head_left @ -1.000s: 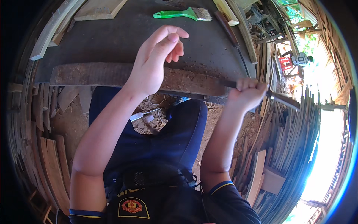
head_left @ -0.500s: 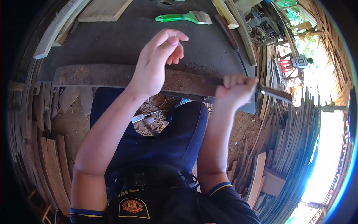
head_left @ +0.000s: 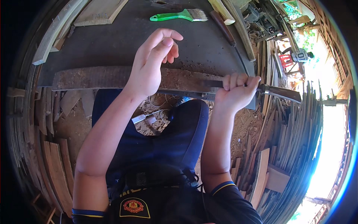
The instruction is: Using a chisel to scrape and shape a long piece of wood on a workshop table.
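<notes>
Over the right half of the dark wooden plank (head_left: 186,79), the right hand (head_left: 235,94) is clenched around a wooden-handled chisel (head_left: 285,94) — blade along the plank. The left hand (head_left: 148,69) crosses the plank's middle, fingers loosely half-curled — a green-handled paintbrush (head_left: 175,16) lies beyond.

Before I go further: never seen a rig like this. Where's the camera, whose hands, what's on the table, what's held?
There's no machine: these are a person's bare hands, seen from a fisheye camera on their head, looking down. That lens bends straight edges near the rim. The right hand grips a tool, its wooden handle pointing right. The left hand is loosely curled and holds nothing visible; whether it touches the plank beneath, I can't tell. The plank lies along the near edge of the dark table. Farther back are a green-handled brush, a thin-shafted tool and boards.
</notes>
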A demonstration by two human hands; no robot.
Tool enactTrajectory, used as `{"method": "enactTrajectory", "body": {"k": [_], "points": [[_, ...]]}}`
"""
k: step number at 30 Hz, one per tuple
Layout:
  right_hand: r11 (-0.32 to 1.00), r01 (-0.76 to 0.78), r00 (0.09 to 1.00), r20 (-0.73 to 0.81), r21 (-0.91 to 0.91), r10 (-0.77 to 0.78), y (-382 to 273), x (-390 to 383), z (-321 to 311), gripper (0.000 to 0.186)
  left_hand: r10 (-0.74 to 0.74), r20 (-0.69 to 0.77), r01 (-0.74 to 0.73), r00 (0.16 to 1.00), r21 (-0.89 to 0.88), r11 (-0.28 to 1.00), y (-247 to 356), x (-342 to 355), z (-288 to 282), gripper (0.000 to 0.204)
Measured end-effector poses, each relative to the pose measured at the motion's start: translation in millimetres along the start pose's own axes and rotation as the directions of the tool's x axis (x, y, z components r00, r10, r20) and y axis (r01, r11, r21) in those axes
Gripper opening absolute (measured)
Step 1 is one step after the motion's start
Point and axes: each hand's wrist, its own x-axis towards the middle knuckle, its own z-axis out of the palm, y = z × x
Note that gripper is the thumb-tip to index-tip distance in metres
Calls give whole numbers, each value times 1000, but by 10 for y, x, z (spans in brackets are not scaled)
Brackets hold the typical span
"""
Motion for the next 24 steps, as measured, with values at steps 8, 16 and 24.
{"method": "enactTrajectory", "body": {"k": [8, 16, 24], "points": [[999, 43, 992, -120, 23, -40, -71, 105, -347, 53, -24, 18, 25, 1000, -24, 999, 1, 44, 90, 40], [985, -118, 990, -61, 126, 127, 113, -259, 54, 49, 2, -19, -3, 1000, -51, 999, -13, 14, -38, 42], [999, -25, 986, -164, 45, 32, 12, 27, -132, 48, 0, 6, 0, 1000, -57, 998, -15, 36, 34, 42]]}}
